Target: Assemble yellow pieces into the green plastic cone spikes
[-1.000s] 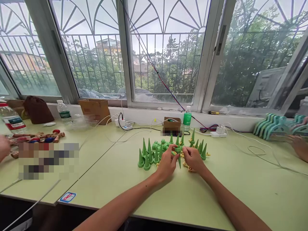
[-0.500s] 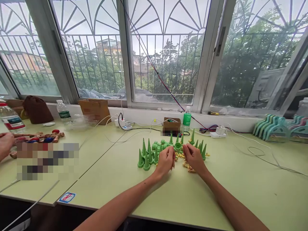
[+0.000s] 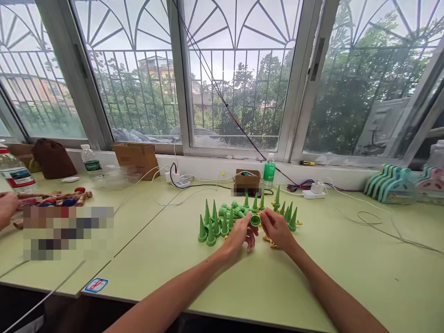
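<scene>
Green cones (image 3: 211, 236) already stand upright; one cup (image 3: 255, 220) seems unfinished, pinched by left hand (image 3: 240, 232); right hand's (image 3: 276, 227) fingers press together, contents unclear.

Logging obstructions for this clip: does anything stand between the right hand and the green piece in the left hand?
Nothing visible does: the right hand is close beside the green piece held in the left hand, and the upright green cones stand outside that gap.
</scene>
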The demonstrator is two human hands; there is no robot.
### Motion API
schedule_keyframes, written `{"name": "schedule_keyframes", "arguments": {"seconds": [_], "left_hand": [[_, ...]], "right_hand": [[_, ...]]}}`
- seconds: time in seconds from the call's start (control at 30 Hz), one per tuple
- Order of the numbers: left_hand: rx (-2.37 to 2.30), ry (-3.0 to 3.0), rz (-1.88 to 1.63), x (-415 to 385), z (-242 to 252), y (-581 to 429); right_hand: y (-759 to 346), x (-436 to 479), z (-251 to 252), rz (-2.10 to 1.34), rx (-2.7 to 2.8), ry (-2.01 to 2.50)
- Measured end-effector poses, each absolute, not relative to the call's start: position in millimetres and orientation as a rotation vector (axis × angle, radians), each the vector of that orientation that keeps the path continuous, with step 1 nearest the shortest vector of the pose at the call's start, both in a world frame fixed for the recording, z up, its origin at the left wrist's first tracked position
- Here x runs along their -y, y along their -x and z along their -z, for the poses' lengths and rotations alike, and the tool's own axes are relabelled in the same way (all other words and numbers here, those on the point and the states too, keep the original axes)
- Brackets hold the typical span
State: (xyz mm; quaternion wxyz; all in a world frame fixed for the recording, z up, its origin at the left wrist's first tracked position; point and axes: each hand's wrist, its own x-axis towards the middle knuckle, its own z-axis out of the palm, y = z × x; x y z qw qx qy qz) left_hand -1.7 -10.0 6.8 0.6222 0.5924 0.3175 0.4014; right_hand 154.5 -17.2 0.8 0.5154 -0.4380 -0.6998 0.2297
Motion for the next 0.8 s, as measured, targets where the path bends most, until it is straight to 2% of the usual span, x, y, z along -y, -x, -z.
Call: {"name": "schedule_keyframes", "arguments": {"seconds": [0.8], "left_hand": [[-0.797, -1.797, -1.130, 9.1, -1.6, 1.8]], "right_hand": [[-156.9, 11.5, 1.7, -0.358, 1.733, 1.166]]}}
